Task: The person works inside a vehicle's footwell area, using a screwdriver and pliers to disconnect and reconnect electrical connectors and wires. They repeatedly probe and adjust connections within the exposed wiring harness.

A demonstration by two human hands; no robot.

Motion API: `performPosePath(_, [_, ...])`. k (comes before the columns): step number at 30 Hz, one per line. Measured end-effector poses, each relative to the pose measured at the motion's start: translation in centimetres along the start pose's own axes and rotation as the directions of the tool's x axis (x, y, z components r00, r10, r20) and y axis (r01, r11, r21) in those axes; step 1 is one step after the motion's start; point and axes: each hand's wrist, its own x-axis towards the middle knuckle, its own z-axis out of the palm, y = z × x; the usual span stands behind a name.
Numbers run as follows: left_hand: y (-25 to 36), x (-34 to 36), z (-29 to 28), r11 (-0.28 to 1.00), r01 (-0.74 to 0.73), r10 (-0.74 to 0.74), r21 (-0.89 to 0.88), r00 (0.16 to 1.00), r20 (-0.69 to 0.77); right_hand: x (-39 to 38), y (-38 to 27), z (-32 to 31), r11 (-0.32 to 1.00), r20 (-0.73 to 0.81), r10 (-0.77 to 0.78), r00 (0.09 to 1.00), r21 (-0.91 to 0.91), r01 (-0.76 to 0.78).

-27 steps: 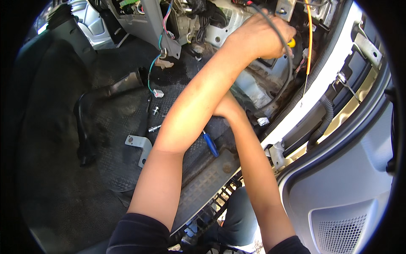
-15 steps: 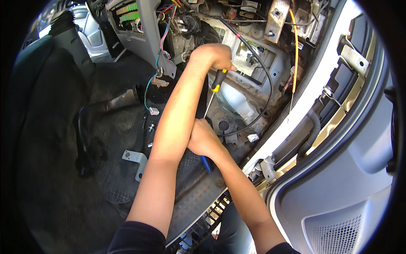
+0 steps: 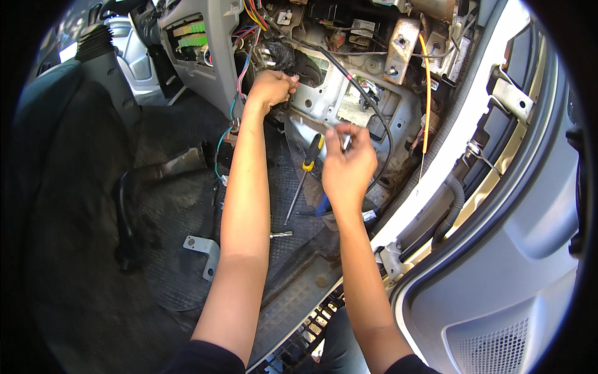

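Observation:
My left hand (image 3: 273,89) reaches in beside a black-taped wiring bundle (image 3: 281,56), its fingers curled closed; whatever they hold is hidden. Lower and to the right, my right hand (image 3: 350,163) is raised with fingers bent together and slightly blurred. A small pale thing seems to be between them, too unclear to name. Just left of that hand, a screwdriver (image 3: 313,153) with a black and yellow handle lies with its shaft toward me, touched by neither hand. Part of a blue handle (image 3: 322,204) shows beside my right wrist.
A grey bent bracket (image 3: 202,248) and a metal socket-like piece (image 3: 281,234) lie on the black floor mat (image 3: 174,274). A black cable (image 3: 381,112) and an orange one (image 3: 428,93) hang by the exposed metal. The open door (image 3: 529,262) stands at right.
The screwdriver, earlier upright at my hands, now lies loose. My left hand has moved left to the wiring; my right hand has risen away from the floor and the blue handle.

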Motion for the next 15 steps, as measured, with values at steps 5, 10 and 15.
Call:
performPosePath(5, [0.5, 0.4, 0.6, 0.630, 0.168, -0.263, -0.758, 0.965, -0.005, 4.4, -2.2, 7.2, 0.976, -0.184, -0.031, 0.982, 0.208, 0.070])
performPosePath(10, [0.1, 0.8, 2.9, 0.644, -0.162, -0.432, -0.748, 0.730, -0.530, 8.1, -2.2, 10.9, 0.974, -0.122, -0.038, 0.992, 0.217, 0.064])
performPosePath(15, [-0.6, 1.8, 1.7, 0.712, -0.196, -0.374, -0.674, 0.707, -0.601, 9.3, -2.2, 13.2, 0.974, -0.256, -0.124, 0.959, 0.156, 0.167])
